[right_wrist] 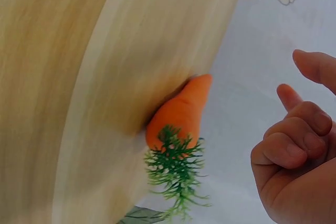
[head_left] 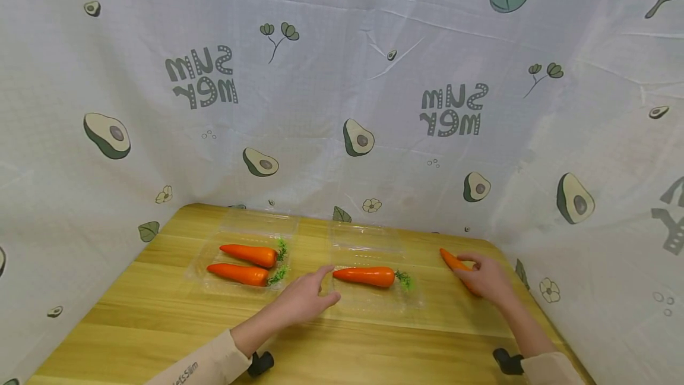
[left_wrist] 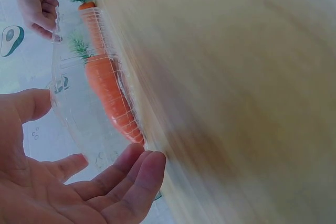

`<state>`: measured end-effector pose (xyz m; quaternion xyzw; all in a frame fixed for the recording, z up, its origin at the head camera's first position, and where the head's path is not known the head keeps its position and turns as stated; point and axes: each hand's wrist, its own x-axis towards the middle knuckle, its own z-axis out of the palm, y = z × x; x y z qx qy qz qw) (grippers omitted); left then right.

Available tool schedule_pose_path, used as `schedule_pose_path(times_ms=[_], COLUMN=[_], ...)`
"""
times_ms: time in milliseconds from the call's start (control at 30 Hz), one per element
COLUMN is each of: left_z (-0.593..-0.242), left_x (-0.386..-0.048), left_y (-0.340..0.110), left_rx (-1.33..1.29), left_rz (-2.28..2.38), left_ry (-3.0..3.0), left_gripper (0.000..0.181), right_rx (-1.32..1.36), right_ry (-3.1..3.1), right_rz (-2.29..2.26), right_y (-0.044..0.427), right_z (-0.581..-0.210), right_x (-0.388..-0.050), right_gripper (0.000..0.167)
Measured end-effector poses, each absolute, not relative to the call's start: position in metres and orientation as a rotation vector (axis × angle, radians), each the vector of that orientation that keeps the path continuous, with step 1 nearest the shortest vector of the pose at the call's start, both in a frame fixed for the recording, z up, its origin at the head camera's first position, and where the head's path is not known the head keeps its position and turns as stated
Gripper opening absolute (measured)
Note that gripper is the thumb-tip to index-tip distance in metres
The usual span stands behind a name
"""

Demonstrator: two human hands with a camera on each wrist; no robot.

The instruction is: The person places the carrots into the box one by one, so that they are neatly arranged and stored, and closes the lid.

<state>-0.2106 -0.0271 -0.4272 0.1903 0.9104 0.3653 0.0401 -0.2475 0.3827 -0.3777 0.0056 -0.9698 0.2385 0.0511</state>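
A carrot with green leaf tufts (head_left: 366,276) lies in an open clear plastic container (head_left: 369,306) at the middle of the table. Beside that container's left edge is my left hand (head_left: 304,302), its fingers spread loosely near the carrot's tip; in the left wrist view the hand (left_wrist: 100,182) holds nothing. Over at the right, my right hand (head_left: 491,283) hovers over a loose carrot (head_left: 453,260). A gap shows between that carrot (right_wrist: 181,114) and the right hand (right_wrist: 299,150) in the right wrist view, where thumb and index finger stand apart.
A second open clear container (head_left: 256,224) to the left holds two carrots (head_left: 248,254). The wooden table (head_left: 160,314) meets a white printed curtain (head_left: 320,88) at the back and sides.
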Motion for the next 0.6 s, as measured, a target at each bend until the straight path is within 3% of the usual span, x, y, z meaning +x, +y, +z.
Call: schedule_pose_path(times_ms=[600], left_z=[-0.431], left_x=[-0.215], left_y=[-0.027], left_rx=[0.573], left_rz=[1.117], left_ry=[2.782], left_gripper=[0.069], right_rx=[-0.072], right_ry=[-2.937], right_rz=[0.906], right_y=[0.406], right_z=[-0.389], right_x=[-0.243], right_gripper=[0.058])
